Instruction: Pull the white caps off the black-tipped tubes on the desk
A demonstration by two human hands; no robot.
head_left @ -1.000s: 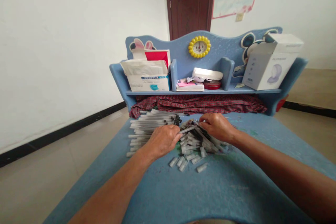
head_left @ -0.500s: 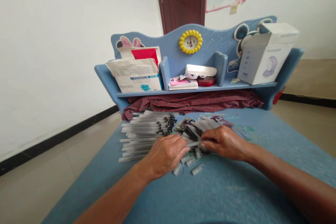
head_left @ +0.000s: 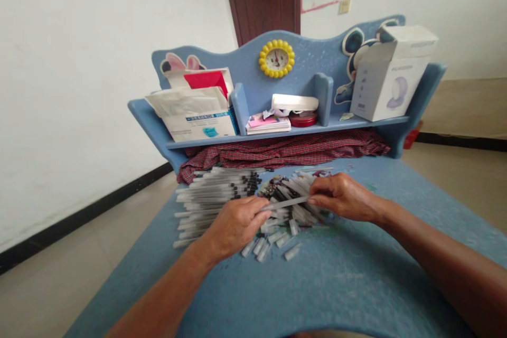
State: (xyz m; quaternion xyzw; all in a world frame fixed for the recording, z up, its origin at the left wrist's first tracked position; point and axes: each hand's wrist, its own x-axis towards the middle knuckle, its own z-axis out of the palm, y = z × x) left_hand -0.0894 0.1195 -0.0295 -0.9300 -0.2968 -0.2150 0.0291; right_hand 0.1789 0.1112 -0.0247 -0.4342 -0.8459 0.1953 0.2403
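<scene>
My left hand [head_left: 240, 224] pinches the left end of a thin translucent pen barrel [head_left: 290, 203]. Its right end is between the closed fingers and thumb of my right hand [head_left: 343, 198], so the pen barrel spans the gap, tilted slightly up to the right. Beyond my left hand lies a stack of whitish pens [head_left: 202, 206], several with black ends pointing right. Under and behind the held barrel is a loose pile of pen parts [head_left: 291, 185], clear and dark. Short clear pen caps [head_left: 292, 252] are scattered just in front of the pile.
Everything lies on a blue table [head_left: 317, 285]. A red checked cloth [head_left: 285, 152] is bunched beneath the blue shelf [head_left: 222, 142]. On the shelf stand an opened mask box [head_left: 198, 119], papers [head_left: 269, 125], a red round tin [head_left: 303, 119] and a white box [head_left: 390, 74].
My hands have drawn apart and slightly up, showing more of the pen barrel between them. More clear caps show in front of the pile. The view has shifted a little.
</scene>
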